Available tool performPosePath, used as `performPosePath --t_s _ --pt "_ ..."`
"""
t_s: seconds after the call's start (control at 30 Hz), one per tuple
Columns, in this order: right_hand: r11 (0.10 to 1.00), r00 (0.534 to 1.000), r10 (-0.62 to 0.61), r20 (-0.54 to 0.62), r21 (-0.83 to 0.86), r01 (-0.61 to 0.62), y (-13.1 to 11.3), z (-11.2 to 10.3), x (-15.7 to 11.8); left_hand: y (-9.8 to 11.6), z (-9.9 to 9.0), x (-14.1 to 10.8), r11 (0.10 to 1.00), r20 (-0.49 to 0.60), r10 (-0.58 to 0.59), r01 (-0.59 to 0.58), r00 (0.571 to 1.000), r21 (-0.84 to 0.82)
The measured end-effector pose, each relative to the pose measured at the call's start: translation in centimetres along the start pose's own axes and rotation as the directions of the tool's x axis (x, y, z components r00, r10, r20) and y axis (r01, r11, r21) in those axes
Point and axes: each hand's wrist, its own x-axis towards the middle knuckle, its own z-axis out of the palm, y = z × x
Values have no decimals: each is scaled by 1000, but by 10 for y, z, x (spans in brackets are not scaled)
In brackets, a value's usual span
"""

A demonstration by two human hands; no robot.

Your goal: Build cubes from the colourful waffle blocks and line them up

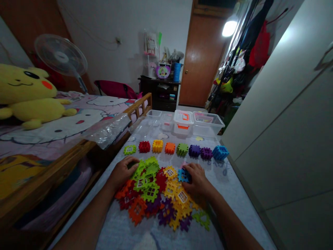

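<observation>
Notched green, red, orange, yellow and purple tiles [161,180] lie heaped and overlapping, a blue tile [183,175] at their edge.

We record one long surface covered in pale blue patterned cloth [238,192]. Nearest us we list a loose heap of interlocking toy tiles [151,192]: lime, red, orange, yellow, purple, some with window grids. Beyond it we enter one row, left to right: lime tile [130,150], red stack [144,147], yellow stack [157,147], orange stack [170,148], green stack [182,149], indigo stack [194,150], purple stack [206,153], blue stack [220,152]. Far end: clear lidded box, orange-latched [182,129].
</observation>
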Motion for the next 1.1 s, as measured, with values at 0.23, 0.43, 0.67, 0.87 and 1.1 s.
performPosePath --t_s 0.23,0.43,0.67,0.87,1.1 --pt "998 995 -67 -77 14 69 5 -19 -2 1 -1 0 1000 11 -8 9 1000 -16" --pt "991 980 -19 -199 -133 -8 55 -91 -9 -1 -1 1 1000 7 -1 0 1000 11" --pt "938 981 170 -89 -289 -189 138 -151 13 -8 0 3 999 5 25 -25 1000 24" --pt "957 987 162 10 -244 -155 157 -146 30 -5 -1 2 1000 18 3 -3 1000 27" --pt "946 978 206 19 -259 -194 163 -141 33 -3 -3 1 1000 24 1 -1 1000 17"
